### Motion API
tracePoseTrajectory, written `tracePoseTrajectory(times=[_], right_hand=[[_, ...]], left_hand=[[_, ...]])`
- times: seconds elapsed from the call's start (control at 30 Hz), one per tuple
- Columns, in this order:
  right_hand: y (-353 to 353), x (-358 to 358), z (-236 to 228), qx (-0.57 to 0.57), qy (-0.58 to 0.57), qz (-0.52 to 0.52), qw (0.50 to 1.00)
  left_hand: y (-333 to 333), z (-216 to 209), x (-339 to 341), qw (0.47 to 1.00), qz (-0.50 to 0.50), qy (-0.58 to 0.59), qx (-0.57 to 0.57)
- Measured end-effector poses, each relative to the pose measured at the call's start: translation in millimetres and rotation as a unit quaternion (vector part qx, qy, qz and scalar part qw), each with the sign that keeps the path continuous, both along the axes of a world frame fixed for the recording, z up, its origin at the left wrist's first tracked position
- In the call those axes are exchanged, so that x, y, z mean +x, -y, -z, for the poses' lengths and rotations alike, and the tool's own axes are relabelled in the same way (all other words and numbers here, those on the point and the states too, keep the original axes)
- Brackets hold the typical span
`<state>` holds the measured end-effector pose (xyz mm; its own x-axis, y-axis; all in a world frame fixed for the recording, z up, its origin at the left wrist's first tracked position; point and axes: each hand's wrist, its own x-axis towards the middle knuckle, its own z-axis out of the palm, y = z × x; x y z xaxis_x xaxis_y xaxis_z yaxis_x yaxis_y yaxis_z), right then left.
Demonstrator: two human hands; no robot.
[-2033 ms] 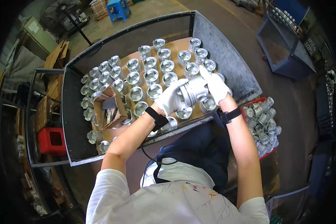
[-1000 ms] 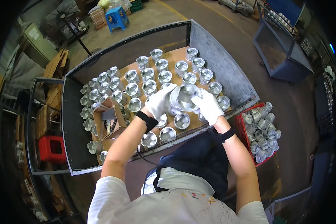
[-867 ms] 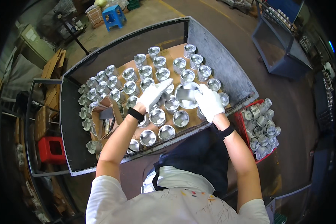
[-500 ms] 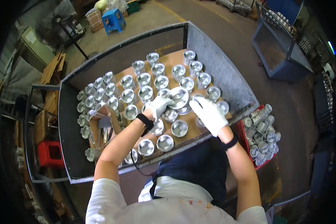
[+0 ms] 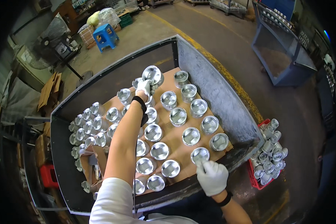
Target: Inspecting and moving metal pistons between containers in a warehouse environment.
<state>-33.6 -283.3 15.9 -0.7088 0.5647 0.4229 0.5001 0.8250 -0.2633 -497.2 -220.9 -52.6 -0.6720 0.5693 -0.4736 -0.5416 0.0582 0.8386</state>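
Observation:
Shiny metal pistons stand in rows on brown cardboard (image 5: 171, 140) inside a grey metal bin (image 5: 216, 76). Toward the far side, my gloved left hand (image 5: 144, 87) is closed around a piston (image 5: 152, 74) and keeps it tilted above the others. Its lower part is hidden by the hand and the pistons around it. Near the front edge is my gloved right hand (image 5: 213, 178), its fingers curled. Thumb and forefinger meet the near rim of a standing piston (image 5: 199, 154).
A red basket (image 5: 254, 179) heaped with pistons stands right of the bin. An open cardboard box (image 5: 86, 164) sits at the bin's left. Beyond are a blue stool (image 5: 105, 37), a fan (image 5: 44, 43) and a grey cart (image 5: 283, 56).
My hands have parted. The left has carried a piston away to the far left; the right has drawn back to a front piston. The whole view has shifted.

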Motion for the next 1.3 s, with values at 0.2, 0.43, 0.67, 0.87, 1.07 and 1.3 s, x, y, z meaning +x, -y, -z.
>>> tracePoseTrajectory(times=[0.2,0.43,0.67,0.87,1.07,1.3], right_hand=[[-7,-7,-4,-0.070,0.032,-0.041,0.996],[-18,-15,-28,-0.108,0.054,-0.031,0.992],[-15,-14,-27,-0.116,0.060,-0.039,0.991],[-8,-8,-3,-0.125,0.087,-0.051,0.987],[-10,-5,0,-0.064,0.067,-0.005,0.996],[-3,-7,5,-0.070,0.040,-0.009,0.997]], left_hand=[[-35,96,-16,0.997,-0.050,-0.066,-0.010],[-48,116,-9,0.994,-0.055,-0.071,-0.061],[-58,144,-46,0.987,-0.082,-0.034,-0.136],[-38,127,-48,0.989,0.040,-0.039,-0.139],[-13,21,55,0.811,0.231,-0.505,-0.184],[167,22,250,0.424,0.650,-0.574,-0.260]])
